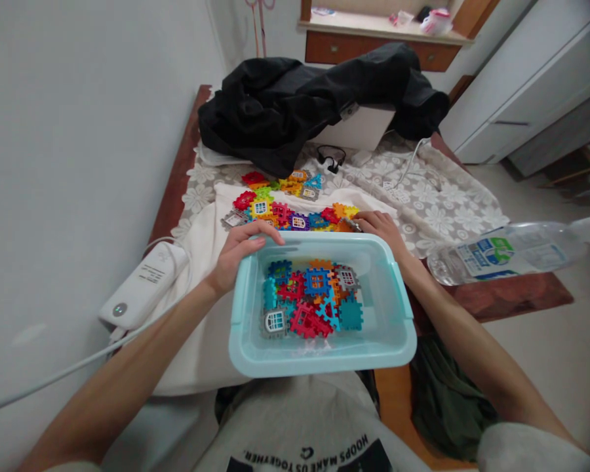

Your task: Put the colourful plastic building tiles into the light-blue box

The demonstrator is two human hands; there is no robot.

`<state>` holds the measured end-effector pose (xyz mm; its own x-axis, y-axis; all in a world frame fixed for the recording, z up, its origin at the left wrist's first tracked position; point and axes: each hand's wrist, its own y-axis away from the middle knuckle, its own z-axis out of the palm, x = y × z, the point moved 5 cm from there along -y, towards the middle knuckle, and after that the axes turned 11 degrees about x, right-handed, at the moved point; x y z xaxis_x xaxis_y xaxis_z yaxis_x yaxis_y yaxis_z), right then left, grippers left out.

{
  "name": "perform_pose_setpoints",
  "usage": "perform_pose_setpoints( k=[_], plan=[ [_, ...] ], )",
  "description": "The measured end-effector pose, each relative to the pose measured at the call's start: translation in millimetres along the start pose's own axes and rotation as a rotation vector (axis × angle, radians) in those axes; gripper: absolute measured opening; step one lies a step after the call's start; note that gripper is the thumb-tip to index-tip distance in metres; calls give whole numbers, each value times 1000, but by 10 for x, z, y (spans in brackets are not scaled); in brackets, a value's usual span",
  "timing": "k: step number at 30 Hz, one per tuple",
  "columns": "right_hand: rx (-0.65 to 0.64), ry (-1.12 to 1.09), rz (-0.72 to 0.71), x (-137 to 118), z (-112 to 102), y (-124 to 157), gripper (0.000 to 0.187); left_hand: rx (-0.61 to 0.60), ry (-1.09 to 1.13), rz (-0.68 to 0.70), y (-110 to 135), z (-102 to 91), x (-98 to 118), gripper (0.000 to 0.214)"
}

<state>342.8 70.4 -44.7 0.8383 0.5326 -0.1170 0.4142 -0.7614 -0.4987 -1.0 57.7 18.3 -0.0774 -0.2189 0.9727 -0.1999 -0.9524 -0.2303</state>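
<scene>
A light blue plastic bin sits tilted toward me at the table's near edge. Inside lie several toy building blocks with notched edges, in red, blue, teal, orange and grey. My left hand grips the bin's far left corner, thumb and fingers over the rim. Beyond the bin's far right rim, my right hand bends its fingers at a grey notched block; the bin hides part of this hand. More colourful blocks lie in a pile just behind the bin.
A white cloth lies over the patterned tablecloth. Left is a white power strip with a cable; right, a clear plastic bottle. Behind the pile are black earphones, a laptop and a dark jacket.
</scene>
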Motion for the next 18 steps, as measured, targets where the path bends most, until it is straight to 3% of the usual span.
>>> perform_pose_setpoints(
  k=[4,15,18],
  plan=[
    [47,-18,22,-44,20,-29,17,3,0,-6,5,0,-2,21],
    [66,-26,72,-24,14,24,41,-5,-10,2,6,16,51,24],
    [60,-37,74,-11,21,19,28,10,-30,-4,9,11,38,25]
  ],
)
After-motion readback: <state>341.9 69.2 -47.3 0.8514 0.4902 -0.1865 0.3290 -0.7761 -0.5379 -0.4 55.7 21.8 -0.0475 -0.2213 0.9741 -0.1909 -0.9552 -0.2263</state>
